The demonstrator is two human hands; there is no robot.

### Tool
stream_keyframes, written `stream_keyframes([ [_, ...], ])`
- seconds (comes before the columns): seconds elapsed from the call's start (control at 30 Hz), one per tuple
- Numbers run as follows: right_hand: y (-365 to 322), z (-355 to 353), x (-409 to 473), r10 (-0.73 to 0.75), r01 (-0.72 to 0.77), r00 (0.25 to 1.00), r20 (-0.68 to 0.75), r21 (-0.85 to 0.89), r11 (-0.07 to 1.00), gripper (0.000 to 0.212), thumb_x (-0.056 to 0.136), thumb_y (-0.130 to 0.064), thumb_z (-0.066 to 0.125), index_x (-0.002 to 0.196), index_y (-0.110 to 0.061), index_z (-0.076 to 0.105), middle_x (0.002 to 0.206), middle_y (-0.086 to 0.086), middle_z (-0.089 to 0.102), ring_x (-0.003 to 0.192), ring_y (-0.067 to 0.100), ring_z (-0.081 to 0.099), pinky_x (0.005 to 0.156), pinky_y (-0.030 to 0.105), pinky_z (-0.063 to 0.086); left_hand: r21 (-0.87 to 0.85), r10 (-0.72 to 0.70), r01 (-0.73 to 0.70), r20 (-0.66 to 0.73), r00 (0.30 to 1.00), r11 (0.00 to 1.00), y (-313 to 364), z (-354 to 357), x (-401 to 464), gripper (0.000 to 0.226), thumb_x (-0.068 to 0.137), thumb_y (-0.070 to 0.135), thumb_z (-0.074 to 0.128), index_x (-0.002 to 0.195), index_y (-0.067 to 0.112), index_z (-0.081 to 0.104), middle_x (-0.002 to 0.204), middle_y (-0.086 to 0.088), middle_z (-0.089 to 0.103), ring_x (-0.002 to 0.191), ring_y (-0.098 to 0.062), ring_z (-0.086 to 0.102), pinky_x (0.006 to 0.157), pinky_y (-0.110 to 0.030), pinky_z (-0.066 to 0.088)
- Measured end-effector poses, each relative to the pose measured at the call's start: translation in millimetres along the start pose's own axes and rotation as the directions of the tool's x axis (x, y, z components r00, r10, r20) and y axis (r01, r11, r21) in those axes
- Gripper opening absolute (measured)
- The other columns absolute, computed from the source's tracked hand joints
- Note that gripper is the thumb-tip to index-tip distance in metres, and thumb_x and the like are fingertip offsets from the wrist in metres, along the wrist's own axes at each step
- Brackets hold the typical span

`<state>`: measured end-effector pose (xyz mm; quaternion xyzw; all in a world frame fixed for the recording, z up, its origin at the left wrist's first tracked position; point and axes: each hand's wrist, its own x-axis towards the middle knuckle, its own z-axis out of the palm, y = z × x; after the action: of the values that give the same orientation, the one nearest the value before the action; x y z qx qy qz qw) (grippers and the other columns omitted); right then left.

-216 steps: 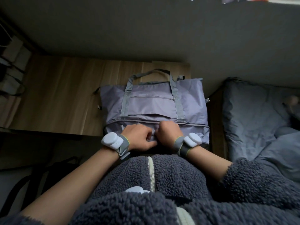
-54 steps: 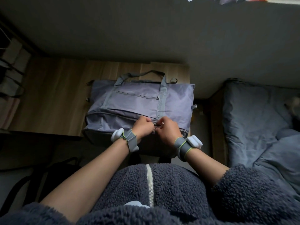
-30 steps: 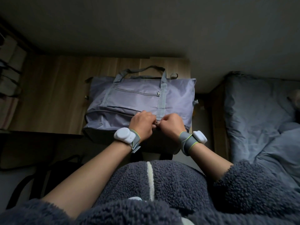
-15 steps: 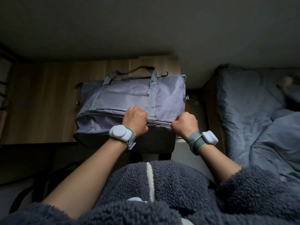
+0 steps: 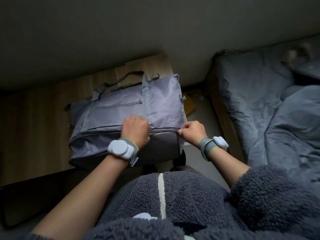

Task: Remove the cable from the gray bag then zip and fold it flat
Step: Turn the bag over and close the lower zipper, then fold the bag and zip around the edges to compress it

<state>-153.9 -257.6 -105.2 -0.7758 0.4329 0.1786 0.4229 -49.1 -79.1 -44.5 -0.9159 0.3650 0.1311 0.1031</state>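
The gray bag point(image 5: 121, 108) lies flat on the wooden table point(image 5: 38, 122), handles pointing away from me, its near end hanging over the table edge. A long zipper line runs across its lower part. My left hand point(image 5: 136, 129) grips the fabric by that zipper near the bag's middle strap. My right hand point(image 5: 193, 131) pinches the zipper pull at the bag's right edge. No cable is visible.
A bed with dark blue bedding point(image 5: 277, 110) fills the right side. A narrow gap with a yellowish object point(image 5: 188, 104) separates table and bed. A gray wall point(image 5: 155, 32) stands behind. My fleece jacket point(image 5: 161, 196) fills the foreground.
My right hand has slid rightward along the lower zipper from beside my left hand to the bag's right edge. My left hand stayed near the middle strap. The view has tilted.
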Motion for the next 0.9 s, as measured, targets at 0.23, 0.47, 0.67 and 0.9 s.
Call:
stream_keyframes([
  [0.23,26.6,10.8,5.8,-0.019,-0.056,0.982,0.19,0.38,0.923,0.004,0.076,-0.013,0.07,0.073,-0.013,0.074,0.079,0.004,0.073,0.081,0.02,0.064,0.09,0.042,0.055,-0.031,0.382,-0.381,0.063,0.922,0.924,60.7,22.5,29.5,0.022,0.085,0.017,0.059,0.105,0.007,0.055,0.107,-0.013,0.058,0.103,-0.033,0.05,0.087,-0.041,0.044],
  [0.47,55.3,16.9,5.8,-0.109,-0.026,0.911,0.398,0.32,0.947,0.024,0.071,-0.003,0.077,0.09,-0.015,0.07,0.087,0.003,0.069,0.081,0.011,0.059,0.08,0.026,0.049,-0.088,0.246,-0.234,0.175,0.953,0.968,70.3,49.6,43.6,0.028,0.077,0.024,0.066,0.1,0.01,0.055,0.101,-0.013,0.064,0.096,-0.032,0.056,0.082,-0.038,0.044],
  [0.67,35.9,9.4,15.8,-0.21,0.014,0.893,0.397,0.442,0.897,0.019,0.073,-0.003,0.076,0.091,-0.002,0.07,0.093,0.017,0.071,0.084,0.017,0.058,0.09,0.039,0.05,-0.198,0.143,-0.125,0.083,0.986,0.972,66.3,24.8,48.9,0.017,0.067,0.019,0.061,0.082,0.011,0.059,0.086,-0.015,0.066,0.085,-0.036,0.06,0.068,-0.036,0.045],
  [0.9,-82.2,-66.3,-10.4,-0.6,0.493,0.765,0.232,0.389,0.778,0.03,0.076,-0.019,0.079,0.098,-0.006,0.065,0.094,0.012,0.07,0.089,0.021,0.064,0.081,0.041,0.051,-0.332,-0.061,-0.058,-0.337,0.939,0.941,22.9,-105.6,57.4,0.014,0.062,0.01,0.07,0.069,0.004,0.059,0.07,-0.018,0.061,0.072,-0.036,0.057,0.061,-0.038,0.038],
])
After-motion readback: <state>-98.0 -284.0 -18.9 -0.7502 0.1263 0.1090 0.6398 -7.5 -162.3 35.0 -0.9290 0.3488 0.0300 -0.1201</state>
